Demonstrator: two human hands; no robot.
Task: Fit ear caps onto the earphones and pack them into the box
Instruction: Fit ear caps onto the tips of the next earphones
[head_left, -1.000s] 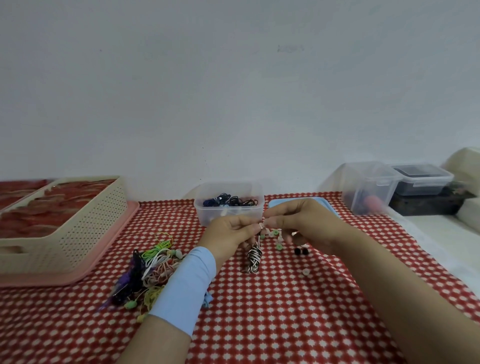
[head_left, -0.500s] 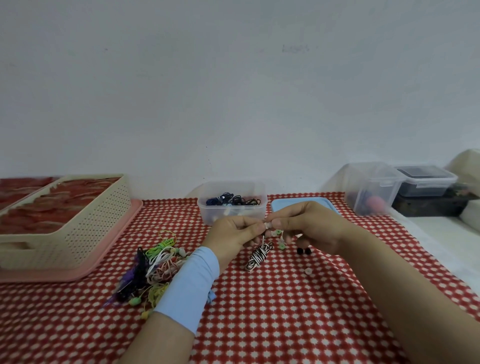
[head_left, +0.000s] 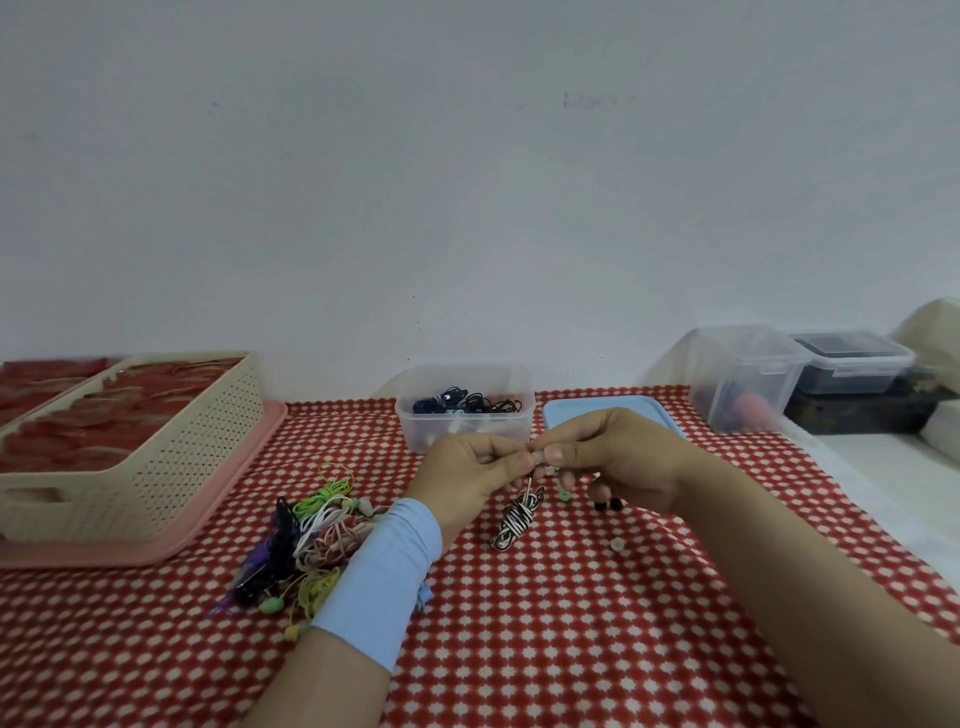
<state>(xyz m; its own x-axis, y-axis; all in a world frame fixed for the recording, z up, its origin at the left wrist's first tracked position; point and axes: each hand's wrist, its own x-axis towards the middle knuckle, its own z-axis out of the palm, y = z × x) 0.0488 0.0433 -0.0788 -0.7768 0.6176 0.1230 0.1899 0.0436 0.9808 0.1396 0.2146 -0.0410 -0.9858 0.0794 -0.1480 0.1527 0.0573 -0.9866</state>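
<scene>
Swung aslant: black-and-white striped coiled earphone cable (head_left: 515, 518) | left hand (head_left: 467, 475) pinches its bud end, right hand (head_left: 618, 457) pinches pale ear cap (head_left: 540, 457) | likely featherlight, squashy, slippery: hold by rim

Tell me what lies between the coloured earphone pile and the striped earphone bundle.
In the head view, the left forearm's blue sleeve crosses between the coloured pile and the striped bundle.
</scene>
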